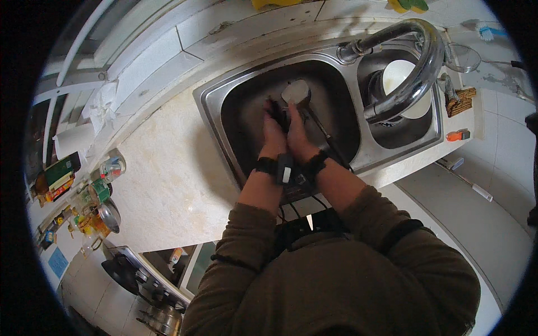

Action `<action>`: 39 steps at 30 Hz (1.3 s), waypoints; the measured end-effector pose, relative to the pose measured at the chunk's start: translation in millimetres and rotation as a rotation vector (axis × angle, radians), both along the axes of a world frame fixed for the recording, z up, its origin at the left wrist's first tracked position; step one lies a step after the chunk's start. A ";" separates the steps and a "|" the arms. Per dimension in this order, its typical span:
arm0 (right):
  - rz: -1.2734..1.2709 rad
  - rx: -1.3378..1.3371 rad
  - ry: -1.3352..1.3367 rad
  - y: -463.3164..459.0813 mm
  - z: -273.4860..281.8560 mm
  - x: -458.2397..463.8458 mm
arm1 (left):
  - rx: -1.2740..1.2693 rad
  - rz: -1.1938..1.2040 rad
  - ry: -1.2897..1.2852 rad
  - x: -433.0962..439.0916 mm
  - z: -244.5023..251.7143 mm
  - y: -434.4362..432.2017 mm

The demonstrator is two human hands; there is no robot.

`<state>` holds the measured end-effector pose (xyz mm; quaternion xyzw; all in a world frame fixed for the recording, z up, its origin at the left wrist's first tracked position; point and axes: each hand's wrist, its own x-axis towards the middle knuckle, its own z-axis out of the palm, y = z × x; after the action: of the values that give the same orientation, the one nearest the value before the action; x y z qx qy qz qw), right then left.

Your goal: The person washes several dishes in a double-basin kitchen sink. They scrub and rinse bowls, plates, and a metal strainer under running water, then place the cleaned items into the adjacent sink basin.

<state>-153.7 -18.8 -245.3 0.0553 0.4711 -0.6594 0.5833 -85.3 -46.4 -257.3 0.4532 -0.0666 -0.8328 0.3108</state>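
Both my hands are low inside the left basin of a stainless steel sink (248,90), close together. My left hand (272,126) is curled at a dark object (278,112) that lies between the two hands; its kind cannot be made out. My right hand (297,130) is beside it, thumb side up, and its fingers are mostly hidden. Just beyond my right fingertips is the round pale head of a ladle (296,91). Its long dark handle (330,140) slants down to the basin's near right edge.
A curved chrome faucet (433,63) arches over the right basin, which holds white bowls (399,75). A wire strainer (464,58), a wooden block (461,102) and an orange object (457,135) are at the right. Jars (101,191) line the pale countertop's (168,180) left end; a black pan (122,273) sits below.
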 end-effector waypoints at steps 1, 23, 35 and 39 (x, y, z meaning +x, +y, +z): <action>-0.024 0.107 0.098 -6.6 -5.2 -6.2 | -0.031 -0.006 0.001 -5.7 1.7 5.0; -0.089 0.279 0.401 -11.9 54.0 -41.4 | -0.829 -0.347 -0.486 18.0 41.4 43.0; 0.399 -0.285 -0.451 -19.5 126.4 -59.1 | -0.095 -0.750 0.085 48.6 107.1 39.7; 0.679 -0.455 -0.680 -15.9 121.4 -58.6 | 0.335 -0.611 0.783 65.7 104.3 43.0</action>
<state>-212.3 -34.7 -123.9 -0.0175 0.0917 -0.4639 0.8810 -19.6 -3.4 -153.0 0.1112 0.0595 -0.9918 -0.0213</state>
